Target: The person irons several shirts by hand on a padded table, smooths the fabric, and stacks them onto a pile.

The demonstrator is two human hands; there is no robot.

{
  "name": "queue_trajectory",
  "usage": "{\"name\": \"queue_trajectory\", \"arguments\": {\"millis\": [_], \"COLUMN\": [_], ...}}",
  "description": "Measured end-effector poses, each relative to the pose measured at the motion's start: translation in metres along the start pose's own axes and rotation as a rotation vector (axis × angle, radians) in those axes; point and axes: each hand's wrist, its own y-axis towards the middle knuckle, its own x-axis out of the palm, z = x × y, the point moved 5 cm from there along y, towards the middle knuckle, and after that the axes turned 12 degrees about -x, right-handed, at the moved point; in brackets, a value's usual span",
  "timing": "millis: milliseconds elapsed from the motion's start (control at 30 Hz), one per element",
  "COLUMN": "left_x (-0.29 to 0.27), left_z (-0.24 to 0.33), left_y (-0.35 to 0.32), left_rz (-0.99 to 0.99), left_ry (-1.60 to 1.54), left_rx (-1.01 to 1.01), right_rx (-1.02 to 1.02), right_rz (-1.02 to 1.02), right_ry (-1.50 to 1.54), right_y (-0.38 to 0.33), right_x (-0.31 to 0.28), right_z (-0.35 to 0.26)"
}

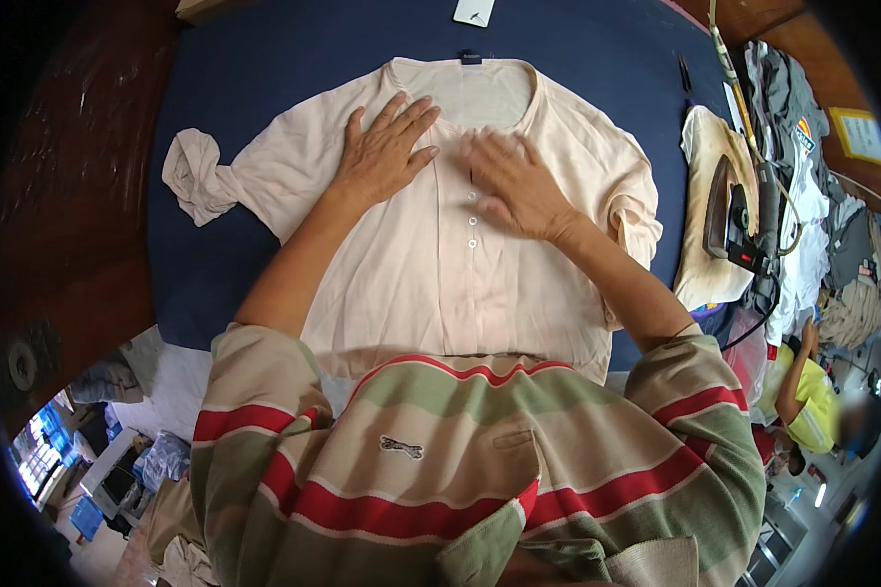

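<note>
Striped shirt, hands on blouse

pale peach blouse, navy board cover, red-striped shirt

likely a laundry shop: padded ironing table, iron (clothes heaped beside).

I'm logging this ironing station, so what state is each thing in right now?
Left hand: open, flat on the blouse.
Right hand: open, flat by the buttons, blurred.
Pale pink blouse: spread face up, buttoned.
Left sleeve: bunched and twisted.
Iron: set down on a cream cloth, apart from the blouse.
Blue board cover: laid flat under the blouse.
</note>
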Motion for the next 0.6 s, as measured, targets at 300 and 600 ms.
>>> {"name": "queue_trajectory", "arguments": {"millis": [300,600], "left_x": [0.006,-0.010], "left_z": [0.022,0.024], "left_y": [-0.010,-0.020], "left_rz": [-0.052,0.148], "left_ry": [0.008,-0.163], "left_rx": [0.028,0.041], "right_rx": [0.171,0.114], "right_rz": [-0.072,-0.040], "right_ry": [-0.033,-0.055], "right_y": [-0.006,0.017], "right_x": [0.012,0.013], "right_z": [0.016,0.010]}}
